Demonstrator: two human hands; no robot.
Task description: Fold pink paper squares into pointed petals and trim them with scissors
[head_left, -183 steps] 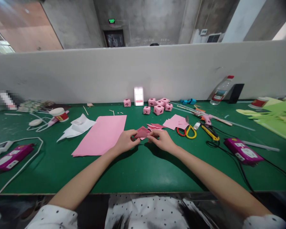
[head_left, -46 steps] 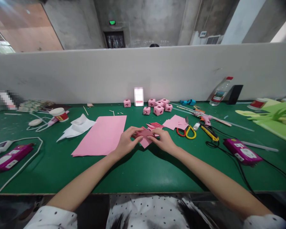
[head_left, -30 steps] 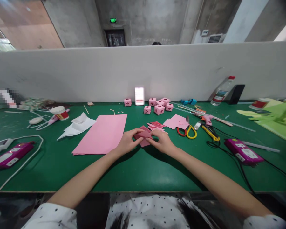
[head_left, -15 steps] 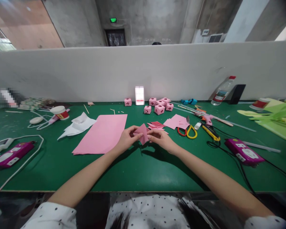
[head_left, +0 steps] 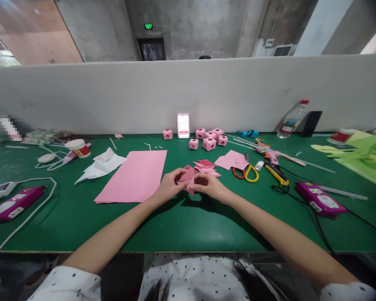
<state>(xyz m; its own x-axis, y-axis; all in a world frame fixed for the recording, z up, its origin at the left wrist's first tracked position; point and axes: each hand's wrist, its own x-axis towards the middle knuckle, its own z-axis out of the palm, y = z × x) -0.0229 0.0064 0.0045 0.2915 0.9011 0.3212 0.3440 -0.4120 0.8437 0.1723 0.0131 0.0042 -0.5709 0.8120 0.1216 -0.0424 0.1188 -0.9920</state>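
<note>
A small folded pink paper piece is held just above the green table, pinched from both sides. My left hand grips its left edge with closed fingers. My right hand closes on its right edge. Just behind the hands lies a little pile of folded dark-pink pieces. A large pink sheet lies flat to the left of my left hand. Pink paper squares sit to the right, and several pink paper cubes stand near the grey partition.
Scissors with red and yellow handles, a yellow utility knife and a pink glue gun lie right of the hands. Purple power strips with cables flank the table. White crumpled paper, a bottle and green sheets lie further out.
The folded pink piece was pressed near the table a second ago; both hands have since lifted and turned it, and now it stands on edge between the fingertips.
</note>
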